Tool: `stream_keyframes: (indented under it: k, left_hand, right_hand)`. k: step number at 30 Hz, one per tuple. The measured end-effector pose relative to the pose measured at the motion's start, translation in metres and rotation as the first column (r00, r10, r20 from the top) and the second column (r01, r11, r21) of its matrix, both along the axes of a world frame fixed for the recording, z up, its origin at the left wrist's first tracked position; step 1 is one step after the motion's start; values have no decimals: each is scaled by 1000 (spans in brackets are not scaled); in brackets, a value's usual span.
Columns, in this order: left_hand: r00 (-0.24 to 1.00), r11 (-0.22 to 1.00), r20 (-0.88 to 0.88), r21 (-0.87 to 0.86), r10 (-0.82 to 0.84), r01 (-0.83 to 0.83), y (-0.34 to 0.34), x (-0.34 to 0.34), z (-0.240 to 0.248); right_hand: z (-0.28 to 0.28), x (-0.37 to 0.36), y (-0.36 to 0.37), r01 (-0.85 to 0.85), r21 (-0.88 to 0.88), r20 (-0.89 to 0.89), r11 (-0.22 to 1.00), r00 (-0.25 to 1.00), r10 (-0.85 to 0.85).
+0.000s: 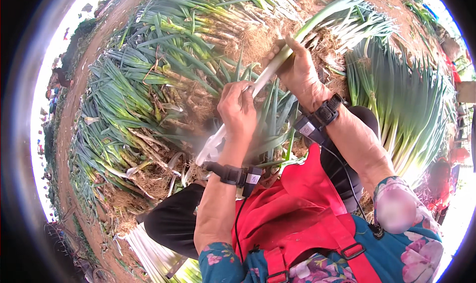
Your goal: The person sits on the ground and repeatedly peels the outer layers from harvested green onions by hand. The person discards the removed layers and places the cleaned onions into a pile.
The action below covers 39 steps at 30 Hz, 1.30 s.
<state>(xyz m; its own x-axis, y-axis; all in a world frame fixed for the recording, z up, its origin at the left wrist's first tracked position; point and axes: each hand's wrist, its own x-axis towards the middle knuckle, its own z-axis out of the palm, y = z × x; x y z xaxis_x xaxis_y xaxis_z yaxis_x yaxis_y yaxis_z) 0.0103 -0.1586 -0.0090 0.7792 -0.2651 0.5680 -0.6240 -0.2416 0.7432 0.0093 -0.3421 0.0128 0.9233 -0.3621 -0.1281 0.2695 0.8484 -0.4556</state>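
Observation:
A long leek [268, 75] slants across the middle, its green leafy end at the upper right and its white shank toward the lower left. My right hand [296, 71] grips it around the upper shank, thumb along the near side. Lower down, my left hand [237, 104] is closed with thumb and fingertips on the white part. Below that hand a pale white length [210, 146] reaches down beside my wrist; whether it is the shank end or loose skin I cannot tell. Beneath my hands lie more leek leaves [270, 122].
A large heap of rooted leeks [119, 107] curves around the left and far side. Tangled roots [255, 37] face inward. At right stand bundled leeks [396, 89]; pale stalks [156, 253] lie lower left. Bare soil [74, 114] borders the heap. My knees and red apron [297, 194] are close by.

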Motion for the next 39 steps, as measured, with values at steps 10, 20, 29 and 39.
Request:
stream_keyframes:
  k: [10,20,29,39]
  left_hand:
    - [642,686,-608,-707,-467,-171,-2,-3,-8]
    - [879,999,-477,33,-15,35,92,19,-1]
    - [989,881,-145,468,-5,73,27,-14,26]
    - [994,875,-110,479,-13,65,23,-17,-2]
  right_hand:
    - [4,1,-1,287,-92,-281,954,911,-301]
    - [-5,11,-43,331,-90,-163,939,926,-342]
    - [-33,-1,-21,164,-482,-44,861,977,-210]
    - [-21,17,-7,181,-256,-69,950,976,-204]
